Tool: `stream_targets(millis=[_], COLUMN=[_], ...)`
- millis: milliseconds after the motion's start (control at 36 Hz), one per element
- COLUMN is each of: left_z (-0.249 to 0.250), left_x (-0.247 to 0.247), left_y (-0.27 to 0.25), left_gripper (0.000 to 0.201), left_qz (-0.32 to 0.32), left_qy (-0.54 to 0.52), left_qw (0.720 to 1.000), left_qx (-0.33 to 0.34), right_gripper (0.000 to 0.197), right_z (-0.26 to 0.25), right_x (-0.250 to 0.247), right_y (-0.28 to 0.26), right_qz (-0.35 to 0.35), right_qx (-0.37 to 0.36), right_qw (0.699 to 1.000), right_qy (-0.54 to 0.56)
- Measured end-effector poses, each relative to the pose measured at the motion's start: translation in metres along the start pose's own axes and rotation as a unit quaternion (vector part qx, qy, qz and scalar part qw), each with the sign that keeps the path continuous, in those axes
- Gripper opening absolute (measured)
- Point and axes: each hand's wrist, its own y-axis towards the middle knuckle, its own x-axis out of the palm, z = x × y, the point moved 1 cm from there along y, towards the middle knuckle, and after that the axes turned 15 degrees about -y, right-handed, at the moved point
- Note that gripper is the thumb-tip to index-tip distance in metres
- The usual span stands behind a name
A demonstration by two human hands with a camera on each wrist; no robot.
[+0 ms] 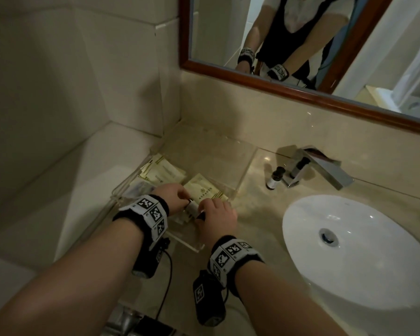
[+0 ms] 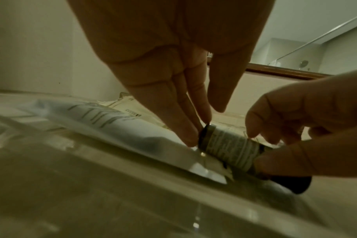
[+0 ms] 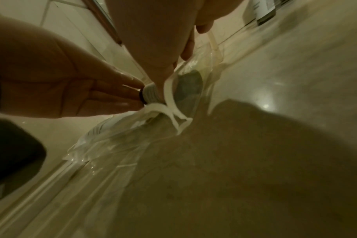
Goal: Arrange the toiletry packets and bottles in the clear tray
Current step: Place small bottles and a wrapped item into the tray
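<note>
A clear tray sits on the counter in the corner, with cream packets at its left and one more packet near its front. Over the tray's front part both hands meet on a small bottle lying on its side. My right hand grips it near the dark cap, thumb and fingers curled round it. My left hand touches the bottle's base end with straight fingertips. A second small bottle stands on the counter next to the tap.
A chrome tap and a white basin lie to the right of the tray. A tiled wall and ledge close in the left side. A framed mirror hangs above. A white packet lies in the tray's front left.
</note>
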Motion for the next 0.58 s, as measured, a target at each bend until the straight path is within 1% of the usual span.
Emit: stream_targets(millis=[83, 167, 278, 417, 583], left_z=[-0.001, -0.002, -0.003, -0.007, -0.004], left_x=[-0.002, -0.001, 0.002, 0.0, -0.004], left_y=[-0.002, -0.002, -0.002, -0.004, -0.007], left_gripper=[0.031, 0.029, 0.028, 0.025, 0.024], left_qz=[-0.005, -0.01, -0.004, 0.004, 0.011], left_qy=[0.012, -0.017, -0.072, -0.104, -0.136], left_qw=[1.0, 1.0, 0.997, 0.994, 0.99], left_qx=[0.0, -0.005, -0.013, -0.03, -0.041], right_gripper=[0.028, 0.025, 0.025, 0.031, 0.038], right_z=[0.002, 0.006, 0.008, 0.006, 0.013], right_x=[-0.002, -0.003, -0.003, -0.002, -0.009], right_y=[0.001, -0.002, -0.006, -0.009, -0.006], right_qz=[-0.008, -0.003, -0.01, -0.006, 0.025], right_qx=[-0.008, -0.01, -0.012, -0.015, -0.011], right_qw=[1.0, 1.0, 1.0, 1.0, 0.998], right_qy=[0.003, 0.003, 0.008, 0.02, 0.049])
